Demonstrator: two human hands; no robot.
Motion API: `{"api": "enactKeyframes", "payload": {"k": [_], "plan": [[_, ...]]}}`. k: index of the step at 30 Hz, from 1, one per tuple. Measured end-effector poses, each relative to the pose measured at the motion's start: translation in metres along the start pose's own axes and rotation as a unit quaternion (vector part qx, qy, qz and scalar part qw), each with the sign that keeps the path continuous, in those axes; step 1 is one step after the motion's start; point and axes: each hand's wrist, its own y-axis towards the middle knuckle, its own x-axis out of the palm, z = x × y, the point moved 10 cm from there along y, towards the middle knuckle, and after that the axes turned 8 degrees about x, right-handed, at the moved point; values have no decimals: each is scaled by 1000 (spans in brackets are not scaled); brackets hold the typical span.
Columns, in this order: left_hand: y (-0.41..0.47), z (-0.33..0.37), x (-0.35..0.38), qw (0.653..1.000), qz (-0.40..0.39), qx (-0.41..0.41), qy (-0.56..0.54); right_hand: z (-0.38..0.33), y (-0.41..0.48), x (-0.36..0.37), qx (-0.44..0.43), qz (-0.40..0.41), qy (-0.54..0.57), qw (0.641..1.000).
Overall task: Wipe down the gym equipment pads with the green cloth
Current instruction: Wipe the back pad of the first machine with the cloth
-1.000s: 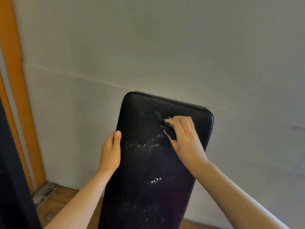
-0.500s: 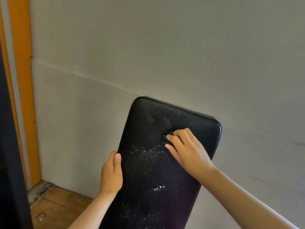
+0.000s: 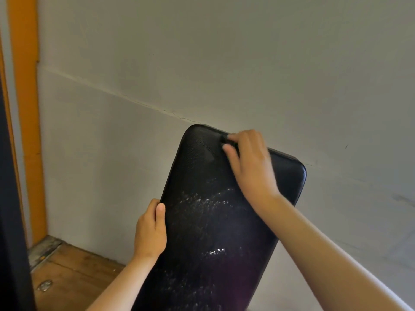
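Clearly the black pad (image 3: 215, 221) leans tilted against the grey wall (image 3: 224, 63), its top edge close to the wall and its lower part coming near to the person. I think it stands so because the front face is then easy to reach for wiping.

The left hand (image 3: 150, 230) holds the left edge of the pad about at half height; the thumb lies on the front and the other fingers go around behind the edge, so they are closed on the pad. This grip is most likely there to keep the pad steady, so that it does not slide or turn when the other hand pushes.

The right hand (image 3: 251, 167) presses on the far, top part of the pad, near the top edge. Its fingers (image 3: 233, 151) are curled together on something small and dark; this should be the green cloth, but almost all of it is hidden under the hand and no green shows.

Wet, shiny marks lie on the middle and near part of the pad, so that part seems already wiped, and the top edge is in work now.

At the near left a wooden floor (image 3: 74, 272) and an orange frame (image 3: 24, 108) are seen.
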Motion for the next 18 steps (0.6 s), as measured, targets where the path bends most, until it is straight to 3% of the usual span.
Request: {"api": "enactKeyframes", "payload": {"k": [3,6,12,18], "plan": [[0,1,1,1000,0,-3,4,-36,-50,35,-153,-61,-97,982],[0,4,0,1000,0,1,4,-37,-68,43,-212,-90,-86,969],[0,2,-1,1000,0,1,1,-25,-17,23,-168,-24,-56,984],[-2,-2,0,1000,-5,-11,-15,-13,37,12,-31,34,11,999]]}}
